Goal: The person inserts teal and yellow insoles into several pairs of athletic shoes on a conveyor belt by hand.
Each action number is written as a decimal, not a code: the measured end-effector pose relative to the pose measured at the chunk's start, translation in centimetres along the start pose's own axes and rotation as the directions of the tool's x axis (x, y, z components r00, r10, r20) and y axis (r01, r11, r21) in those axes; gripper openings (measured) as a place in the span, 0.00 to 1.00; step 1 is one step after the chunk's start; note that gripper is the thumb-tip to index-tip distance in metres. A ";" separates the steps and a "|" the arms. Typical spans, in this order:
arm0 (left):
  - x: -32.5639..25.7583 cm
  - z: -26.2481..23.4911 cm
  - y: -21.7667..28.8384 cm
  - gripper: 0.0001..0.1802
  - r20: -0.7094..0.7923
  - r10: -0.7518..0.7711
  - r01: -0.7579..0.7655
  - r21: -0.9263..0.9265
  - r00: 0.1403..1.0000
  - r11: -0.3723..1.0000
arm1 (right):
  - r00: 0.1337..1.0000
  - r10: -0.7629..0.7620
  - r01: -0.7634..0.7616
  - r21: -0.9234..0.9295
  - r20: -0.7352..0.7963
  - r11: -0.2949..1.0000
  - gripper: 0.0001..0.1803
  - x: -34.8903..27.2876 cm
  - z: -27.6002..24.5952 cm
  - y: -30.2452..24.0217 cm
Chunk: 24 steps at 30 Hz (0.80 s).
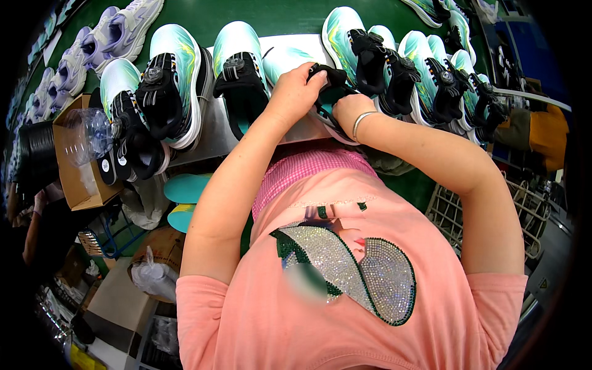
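Note:
A white and teal sneaker [288,58] lies on the work surface in front of me, toe pointing away. My left hand [297,91] is closed on its black tongue, pulling it up between thumb and fingers. At the shoe's opening, my right hand [351,111], with a bangle at the wrist, is closed against the black collar. Its fingertips are partly hidden by the shoe. Just left of my hands stands a matching sneaker [237,52] with a dial on its tongue. Another such sneaker [343,37] stands close on the right.
More teal sneakers [425,68] are lined up to the right, several others [169,80] to the left. Lilac sneakers [120,34] stand farther left. A cardboard box [86,188] and a clear plastic container [87,135] are at the left edge. Teal insoles [185,188] hang below the metal-edged surface [216,139].

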<state>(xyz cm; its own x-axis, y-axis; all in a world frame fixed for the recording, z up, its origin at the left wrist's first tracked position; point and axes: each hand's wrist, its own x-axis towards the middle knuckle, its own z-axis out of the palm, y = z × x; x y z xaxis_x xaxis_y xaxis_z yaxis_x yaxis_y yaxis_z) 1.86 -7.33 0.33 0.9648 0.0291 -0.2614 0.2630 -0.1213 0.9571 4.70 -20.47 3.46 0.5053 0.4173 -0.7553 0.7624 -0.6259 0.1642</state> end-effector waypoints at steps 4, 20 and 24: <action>-0.1 0.2 0.0 0.15 -0.073 0.079 -0.077 0.026 0.994 0.997 | 0.977 -0.100 0.120 -0.097 0.191 0.988 0.12 -1.4 -2.0 0.0; -0.7 0.1 0.5 0.15 -0.085 0.082 -0.072 0.114 0.993 0.991 | 0.976 -0.219 0.209 0.267 0.006 0.941 0.15 -4.9 -3.3 2.7; -0.9 0.5 0.5 0.14 -0.138 0.102 -0.084 0.132 0.985 0.988 | 0.886 0.057 0.386 0.800 -0.460 0.459 0.10 -7.2 -6.2 4.8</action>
<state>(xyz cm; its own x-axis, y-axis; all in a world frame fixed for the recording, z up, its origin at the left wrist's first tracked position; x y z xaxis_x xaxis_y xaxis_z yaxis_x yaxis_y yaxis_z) 1.11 -7.94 0.97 0.9779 0.1533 -0.1425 0.1782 -0.2532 0.9509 7.18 -22.39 13.62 0.6773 0.6369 -0.3684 0.2212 -0.6538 -0.7236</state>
